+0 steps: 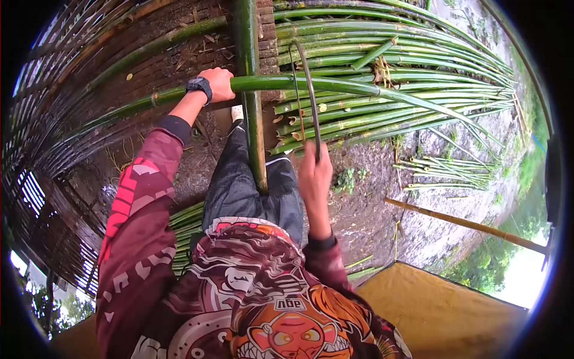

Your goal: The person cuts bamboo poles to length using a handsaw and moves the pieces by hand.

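I list: left hand (216, 85), closed round bamboo pole (347, 85); right hand (315, 167), clenched on bow saw (314, 113); hazard, saw skating leftward should the pole roll.

long glossy bamboo pole (335, 84): was green, ringed paler at its joints | thin curved metal saw frame (311, 96): was dark | long-sleeved fabric shirt (257, 251): was maroon, patterned white, pink and orange | loose fabric trousers (233, 179): were black | broad sloping tarp (442, 293): was tan
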Demonstrator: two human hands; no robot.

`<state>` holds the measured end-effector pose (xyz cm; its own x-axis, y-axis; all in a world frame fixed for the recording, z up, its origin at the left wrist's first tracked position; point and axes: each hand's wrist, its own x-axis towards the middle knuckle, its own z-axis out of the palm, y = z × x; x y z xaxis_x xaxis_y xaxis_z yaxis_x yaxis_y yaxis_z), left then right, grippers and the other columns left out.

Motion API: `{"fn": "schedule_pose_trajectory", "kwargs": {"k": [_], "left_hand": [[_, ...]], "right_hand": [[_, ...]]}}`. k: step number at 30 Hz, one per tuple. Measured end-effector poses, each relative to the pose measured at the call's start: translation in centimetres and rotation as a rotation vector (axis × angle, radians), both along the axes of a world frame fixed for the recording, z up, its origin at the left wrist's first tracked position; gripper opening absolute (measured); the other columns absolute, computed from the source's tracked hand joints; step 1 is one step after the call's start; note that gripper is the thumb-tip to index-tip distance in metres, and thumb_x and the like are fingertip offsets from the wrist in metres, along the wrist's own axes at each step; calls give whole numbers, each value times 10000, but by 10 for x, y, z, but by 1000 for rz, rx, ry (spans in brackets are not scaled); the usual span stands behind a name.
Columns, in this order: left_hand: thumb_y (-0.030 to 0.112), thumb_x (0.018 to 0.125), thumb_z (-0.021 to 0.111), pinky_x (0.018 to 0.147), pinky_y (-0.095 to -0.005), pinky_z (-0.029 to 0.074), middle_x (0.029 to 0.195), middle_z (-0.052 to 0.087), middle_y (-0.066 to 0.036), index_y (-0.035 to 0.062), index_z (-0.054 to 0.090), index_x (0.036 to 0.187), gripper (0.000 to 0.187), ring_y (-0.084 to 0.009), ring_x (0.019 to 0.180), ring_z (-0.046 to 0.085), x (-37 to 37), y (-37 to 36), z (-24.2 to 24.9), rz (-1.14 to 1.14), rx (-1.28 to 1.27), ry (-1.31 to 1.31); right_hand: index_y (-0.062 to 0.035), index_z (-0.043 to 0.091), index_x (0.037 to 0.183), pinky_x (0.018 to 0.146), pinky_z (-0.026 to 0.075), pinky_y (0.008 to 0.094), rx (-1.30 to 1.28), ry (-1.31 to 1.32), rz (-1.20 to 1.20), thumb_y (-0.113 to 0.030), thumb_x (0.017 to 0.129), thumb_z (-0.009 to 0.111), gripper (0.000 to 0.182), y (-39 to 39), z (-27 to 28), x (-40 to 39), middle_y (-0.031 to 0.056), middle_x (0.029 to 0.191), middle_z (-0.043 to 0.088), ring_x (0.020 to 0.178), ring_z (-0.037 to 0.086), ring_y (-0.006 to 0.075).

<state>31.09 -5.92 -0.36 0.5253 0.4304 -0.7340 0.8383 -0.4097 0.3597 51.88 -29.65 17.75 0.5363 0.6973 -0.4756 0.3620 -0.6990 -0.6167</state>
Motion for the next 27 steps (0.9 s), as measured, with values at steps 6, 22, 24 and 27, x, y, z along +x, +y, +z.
{"fn": "schedule_pose_trajectory", "kwargs": {"k": [6,22,24,27], "left_hand": [[333,722,709,852,-494,593,941,747,-228,65,759,939,349,-408,919,723,-2,2,-4,5,-22,-17],[244,752,771,747,-442,555,933,673,-48,153,612,957,275,-288,893,693,-45,-55,-30,137,802,-189],[281,801,721,732,-494,581,891,717,-102,122,599,947,248,-346,820,721,-41,-44,-16,155,584,-163],[370,820,714,791,-513,594,922,747,-170,101,658,977,317,-392,864,728,-38,-12,-1,92,404,-102]], "right_hand": [[-17,607,1003,626,475,481,-45,64,-68,-286,1053,556,278,6,0,6,259,783,626,713,627,456],[-24,555,919,534,453,460,176,45,-70,-266,1057,575,279,33,-68,-11,208,657,613,595,643,396],[-39,534,889,507,441,435,259,2,-32,-219,1046,596,247,12,-101,-13,166,639,611,560,642,349],[-47,511,866,481,398,387,405,10,-70,-193,1048,593,247,12,-124,-18,133,593,530,483,531,287]]}}
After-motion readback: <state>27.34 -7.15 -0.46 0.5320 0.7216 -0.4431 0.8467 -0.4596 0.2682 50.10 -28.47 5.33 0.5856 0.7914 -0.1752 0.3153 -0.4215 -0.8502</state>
